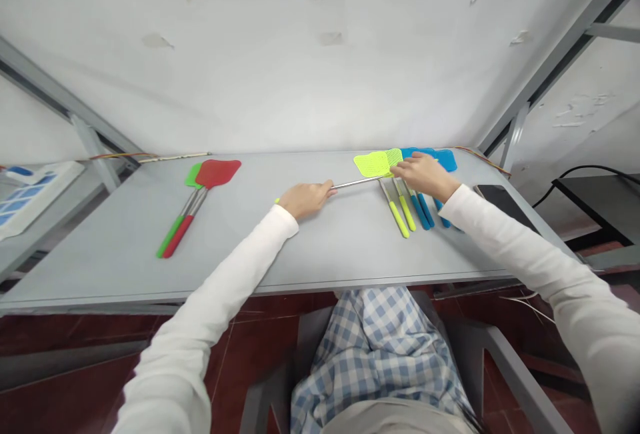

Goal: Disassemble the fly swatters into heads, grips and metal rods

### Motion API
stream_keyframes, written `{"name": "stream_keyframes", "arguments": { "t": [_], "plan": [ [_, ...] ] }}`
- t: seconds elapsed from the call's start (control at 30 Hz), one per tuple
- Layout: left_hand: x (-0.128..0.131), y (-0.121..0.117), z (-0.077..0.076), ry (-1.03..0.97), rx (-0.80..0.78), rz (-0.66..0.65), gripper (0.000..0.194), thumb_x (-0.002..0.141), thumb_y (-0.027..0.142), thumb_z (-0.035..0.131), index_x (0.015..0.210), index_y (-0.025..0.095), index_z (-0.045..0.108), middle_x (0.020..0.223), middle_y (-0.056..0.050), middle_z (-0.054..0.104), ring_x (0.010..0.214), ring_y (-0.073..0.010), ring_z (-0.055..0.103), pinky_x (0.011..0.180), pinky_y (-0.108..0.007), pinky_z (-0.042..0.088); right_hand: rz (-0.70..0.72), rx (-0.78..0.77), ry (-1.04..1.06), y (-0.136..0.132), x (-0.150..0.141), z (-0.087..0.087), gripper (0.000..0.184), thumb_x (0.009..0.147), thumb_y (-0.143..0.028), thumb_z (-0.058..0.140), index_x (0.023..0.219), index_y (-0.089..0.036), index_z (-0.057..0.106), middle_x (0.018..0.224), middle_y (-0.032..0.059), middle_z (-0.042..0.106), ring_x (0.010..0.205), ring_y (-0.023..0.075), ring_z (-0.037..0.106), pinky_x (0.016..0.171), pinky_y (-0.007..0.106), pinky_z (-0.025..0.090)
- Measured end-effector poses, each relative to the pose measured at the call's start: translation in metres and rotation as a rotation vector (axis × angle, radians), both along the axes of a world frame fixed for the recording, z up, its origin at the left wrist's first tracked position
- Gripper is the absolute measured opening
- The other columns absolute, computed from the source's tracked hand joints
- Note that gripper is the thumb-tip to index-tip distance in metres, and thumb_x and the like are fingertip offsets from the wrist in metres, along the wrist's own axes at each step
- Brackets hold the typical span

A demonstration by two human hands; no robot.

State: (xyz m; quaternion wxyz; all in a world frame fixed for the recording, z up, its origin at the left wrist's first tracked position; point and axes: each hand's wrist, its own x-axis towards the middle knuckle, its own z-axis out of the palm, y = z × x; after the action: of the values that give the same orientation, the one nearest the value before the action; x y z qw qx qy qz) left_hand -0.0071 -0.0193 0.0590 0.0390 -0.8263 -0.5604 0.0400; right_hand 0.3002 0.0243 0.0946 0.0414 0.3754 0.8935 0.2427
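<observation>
A yellow fly swatter with a thin metal rod (357, 183) is stretched between my two hands, tilted slightly up to the right. My left hand (306, 199) is closed around its handle end; a bit of yellow shows behind the hand. At the other end, my right hand (417, 173) has its fingers closed where the rod meets the yellow mesh head, partly covering it. Below lie yellow swatters with yellow handles (399, 219), beside several blue-handled swatters (424, 211). Their blue heads (447, 159) are partly hidden behind my right hand.
A red swatter (219, 173) overlaps a green swatter (173, 234) on the left of the grey table (280, 254). A dark phone-like slab (505, 204) lies near the right edge. Metal frame posts (95, 137) and a wall stand around the table; a white case (37, 194) is far left.
</observation>
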Motion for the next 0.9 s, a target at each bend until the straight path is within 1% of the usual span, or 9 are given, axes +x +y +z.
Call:
{"name": "stream_keyframes", "arguments": {
  "t": [0.07, 0.17, 0.3, 0.37, 0.47, 0.53, 0.63, 0.77, 0.9],
  "plan": [
    [0.017, 0.002, -0.001, -0.051, -0.020, -0.024, 0.044, 0.099, 0.047, 0.021, 0.111, 0.020, 0.053, 0.093, -0.013, 0.072, 0.079, -0.0238, 0.069, 0.069, -0.031, 0.044, 0.090, -0.012, -0.015, -0.010, -0.022, -0.002, 0.027, 0.087, -0.004, 0.042, 0.095, -0.014, 0.065, 0.083, 0.0101, 0.070, 0.075, 0.0184, 0.060, 0.067, 0.031, 0.028],
    [0.033, 0.002, -0.004, -0.108, -0.034, -0.049, 0.044, 0.099, 0.046, 0.020, 0.110, 0.018, 0.052, 0.093, -0.014, 0.071, 0.079, -0.0244, 0.069, 0.070, -0.032, 0.045, 0.106, 0.013, -0.009, -0.019, -0.045, -0.006, 0.029, 0.087, -0.003, 0.040, 0.096, -0.013, 0.065, 0.080, 0.0102, 0.069, 0.071, 0.0186, 0.057, 0.066, 0.031, 0.027],
    [0.035, -0.002, -0.009, -0.232, -0.101, -0.054, 0.039, 0.099, 0.044, 0.024, 0.105, 0.019, 0.053, 0.089, -0.010, 0.070, 0.078, -0.0230, 0.067, 0.069, -0.031, 0.044, 0.125, 0.052, 0.022, -0.019, -0.044, -0.010, 0.030, 0.088, -0.004, 0.039, 0.096, -0.015, 0.066, 0.077, 0.0083, 0.068, 0.072, 0.0195, 0.056, 0.074, 0.033, 0.030],
    [0.034, -0.004, -0.012, -0.417, -0.172, -0.055, 0.035, 0.098, 0.045, 0.028, 0.097, 0.021, 0.053, 0.087, -0.007, 0.068, 0.078, -0.0206, 0.064, 0.069, -0.030, 0.044, 0.127, 0.079, 0.073, -0.020, -0.040, -0.012, 0.031, 0.091, -0.007, 0.037, 0.101, -0.017, 0.065, 0.084, 0.0088, 0.069, 0.083, 0.0207, 0.058, 0.083, 0.035, 0.032],
    [0.040, -0.007, -0.015, -0.839, -0.327, 0.020, 0.030, 0.094, 0.049, 0.035, 0.095, 0.023, 0.049, 0.074, 0.000, 0.059, 0.064, -0.0133, 0.056, 0.059, -0.025, 0.041, 0.059, 0.207, 0.310, -0.024, -0.038, -0.014, 0.037, 0.095, -0.015, 0.034, 0.124, -0.021, 0.057, 0.119, 0.0124, 0.064, 0.115, 0.0242, 0.053, 0.099, 0.040, 0.028],
    [0.046, -0.011, -0.017, -1.093, -0.497, 0.119, 0.028, 0.093, 0.051, 0.038, 0.099, 0.025, 0.044, 0.063, 0.006, 0.044, 0.048, -0.0084, 0.041, 0.047, -0.021, 0.032, -0.040, 0.304, 0.505, -0.029, -0.039, -0.016, 0.043, 0.096, -0.021, 0.031, 0.137, -0.022, 0.046, 0.139, 0.0139, 0.051, 0.131, 0.0266, 0.042, 0.105, 0.045, 0.025],
    [0.054, -0.017, -0.018, -1.303, -0.726, 0.191, 0.022, 0.093, 0.048, 0.037, 0.099, 0.027, 0.039, 0.061, 0.009, 0.030, 0.040, -0.0051, 0.022, 0.041, -0.019, 0.016, -0.113, 0.330, 0.633, -0.032, -0.041, -0.022, 0.047, 0.096, -0.023, 0.031, 0.141, -0.019, 0.040, 0.148, 0.0162, 0.041, 0.140, 0.0291, 0.031, 0.108, 0.050, 0.024],
    [0.054, -0.023, -0.017, -1.231, -0.713, 0.092, 0.025, 0.094, 0.049, 0.037, 0.100, 0.026, 0.041, 0.061, 0.009, 0.034, 0.042, -0.0058, 0.028, 0.042, -0.020, 0.021, 0.041, 0.218, 0.471, -0.032, -0.040, -0.034, 0.047, 0.091, -0.016, 0.036, 0.137, -0.023, 0.046, 0.150, 0.0121, 0.040, 0.143, 0.0257, 0.028, 0.111, 0.050, 0.024],
    [0.047, -0.022, -0.010, -0.860, -0.313, 0.018, 0.024, 0.095, 0.044, 0.037, 0.103, 0.025, 0.050, 0.075, 0.002, 0.058, 0.069, -0.0132, 0.055, 0.064, -0.026, 0.042, 0.156, 0.232, 0.270, -0.029, -0.043, -0.040, 0.033, 0.090, -0.012, 0.037, 0.111, -0.019, 0.061, 0.138, 0.0121, 0.053, 0.138, 0.0241, 0.037, 0.112, 0.047, 0.027]
  ]
}}
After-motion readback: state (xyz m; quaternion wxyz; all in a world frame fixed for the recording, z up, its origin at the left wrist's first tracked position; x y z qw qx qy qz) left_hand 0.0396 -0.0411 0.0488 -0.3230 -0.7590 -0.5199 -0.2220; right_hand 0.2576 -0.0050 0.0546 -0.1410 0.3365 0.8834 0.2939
